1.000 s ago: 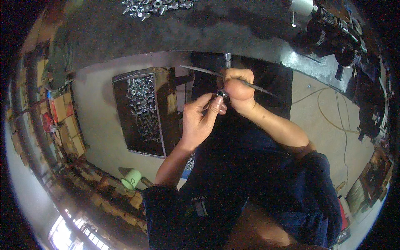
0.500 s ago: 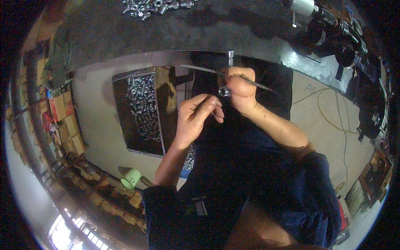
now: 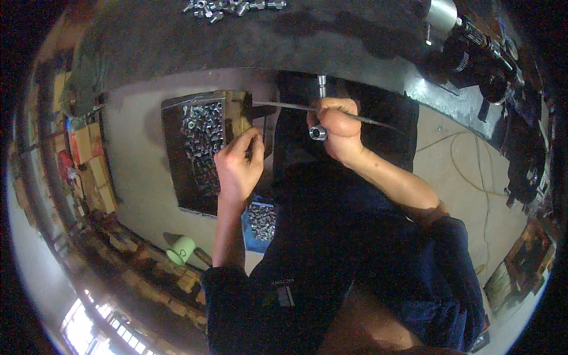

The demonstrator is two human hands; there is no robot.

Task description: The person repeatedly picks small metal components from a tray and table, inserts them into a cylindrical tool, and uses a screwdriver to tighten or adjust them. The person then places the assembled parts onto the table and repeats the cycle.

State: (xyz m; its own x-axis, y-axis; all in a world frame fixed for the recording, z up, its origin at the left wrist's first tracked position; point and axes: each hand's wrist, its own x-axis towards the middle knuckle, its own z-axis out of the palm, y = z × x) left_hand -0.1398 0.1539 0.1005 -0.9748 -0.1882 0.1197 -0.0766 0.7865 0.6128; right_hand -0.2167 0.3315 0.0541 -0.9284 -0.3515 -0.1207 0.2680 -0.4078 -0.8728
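My right hand is closed round a long thin dark rod with tapering ends, like a slim round file, which lies crosswise through the fist. The same fist holds a shiny metal piece with a round hollow end facing up. Beyond the knuckles sticks out a metal socket-like end; whether both belong to one piece is hidden by the fingers. To its left, my left hand has thumb and fingers pinched together beside a dark box of metal fittings. What they hold, if anything, is too small to tell.
A dark workbench runs across the far side, with a pile of hex fittings on it and a machine at the right. A blue container of small metal parts sits by my left forearm. A pale green cup stands lower left.
My left hand has moved left, away from my right hand, to the box's near right side. The blue container shows more. My right hand keeps its grip, the rod slightly turned.
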